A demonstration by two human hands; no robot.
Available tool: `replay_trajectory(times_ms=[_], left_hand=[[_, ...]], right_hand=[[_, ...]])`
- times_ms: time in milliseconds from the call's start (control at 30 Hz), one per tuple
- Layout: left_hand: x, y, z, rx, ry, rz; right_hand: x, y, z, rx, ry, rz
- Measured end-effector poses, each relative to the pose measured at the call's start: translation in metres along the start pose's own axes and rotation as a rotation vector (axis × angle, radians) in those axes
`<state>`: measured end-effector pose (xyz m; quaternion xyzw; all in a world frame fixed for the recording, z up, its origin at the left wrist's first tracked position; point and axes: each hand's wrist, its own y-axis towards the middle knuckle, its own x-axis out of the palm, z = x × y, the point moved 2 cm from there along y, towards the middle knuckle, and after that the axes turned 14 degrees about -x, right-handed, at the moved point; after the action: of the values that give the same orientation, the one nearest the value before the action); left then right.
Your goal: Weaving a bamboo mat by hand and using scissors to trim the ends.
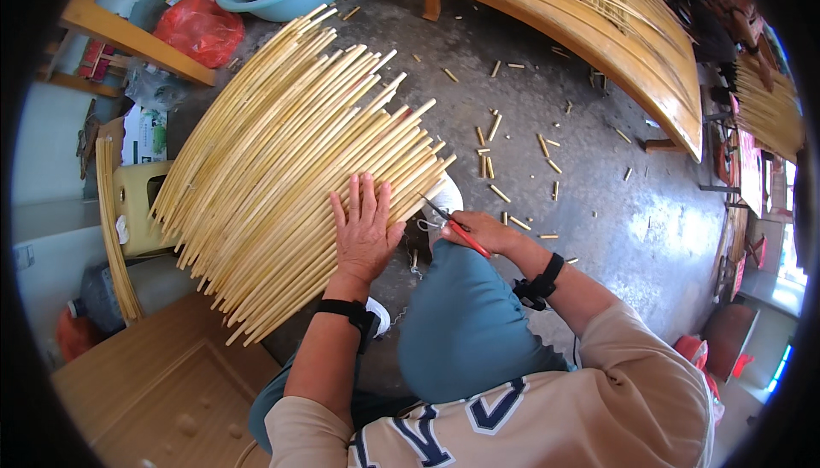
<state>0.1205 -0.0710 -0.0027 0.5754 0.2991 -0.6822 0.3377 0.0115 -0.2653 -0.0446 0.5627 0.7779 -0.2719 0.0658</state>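
A row of straw-coloured stalks [282, 152] spreads ahead and left of the person's right knee [465, 306]. The left hand [366, 229] lies flat on them, its grip spread and holding nothing. The right hand [481, 231] has its grip closed around red-handled cutters [468, 241] at the stalks' right ends. Short offcuts [495, 126] litter the grey concrete floor [615, 212]. Beyond are a stalk-strewn wooden tabletop [662, 101] and a light-blue basin [290, 7].

Tan short-sleeved shirt [555, 408], large navy lettering [484, 421] outlined in white across its front, plain teal trousers [465, 323], white shoes [378, 317], bare left hand [365, 233], bare right hand [480, 231], black strap [340, 307] around each wrist, small dark boxy device [368, 329] mounted on each strap
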Motion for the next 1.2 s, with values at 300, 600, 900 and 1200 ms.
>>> replay_trajectory(times_ms=[300, 600, 900, 1200], left_hand=[[-0.026, 0.044, -0.058, -0.143, -0.143, 0.094], [-0.007, 0.071, -0.127, -0.521, 0.183, -0.078], [-0.006, 0.068, -0.131, -0.464, 0.095, 0.066], [-0.004, 0.010, -0.058, -0.478, -0.015, 0.157]], right_hand=[[-0.014, -0.002, -0.004, -0.048, -0.006, -0.050], [-0.018, 0.001, -0.002, -0.100, 0.016, -0.058], [-0.011, 0.005, 0.011, -0.148, 0.011, 0.005], [-0.008, 0.003, 0.002, -0.065, 0.098, 0.010]])
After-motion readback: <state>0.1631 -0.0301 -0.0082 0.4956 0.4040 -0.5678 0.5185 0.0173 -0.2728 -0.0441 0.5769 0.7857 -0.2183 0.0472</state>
